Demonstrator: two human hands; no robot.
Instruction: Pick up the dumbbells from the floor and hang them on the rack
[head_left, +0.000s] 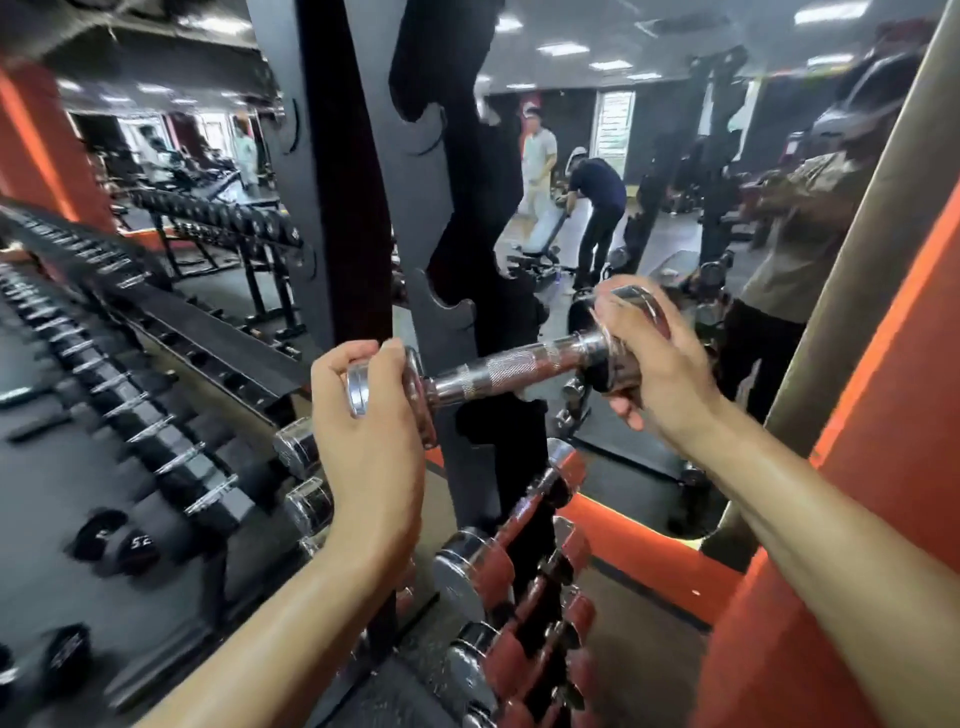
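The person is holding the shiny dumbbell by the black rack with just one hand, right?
Not one hand. The head view shows both hands holding the shiny dumbbell by the black rack: the left hand grips one end, the right hand the other.

Left grip (363, 441), right grip (660, 374): bare hands, forearms bare to the frame edge. Mirror reflection (800, 234): khaki short-sleeve top, dark trousers.

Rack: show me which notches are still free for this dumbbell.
Free: the empty notches in the upright rack above the dumbbell that the left hand and right hand hold by its ends. Crowded: below it, chrome dumbbells fill the rack; the long rack at the left is packed with black dumbbells.
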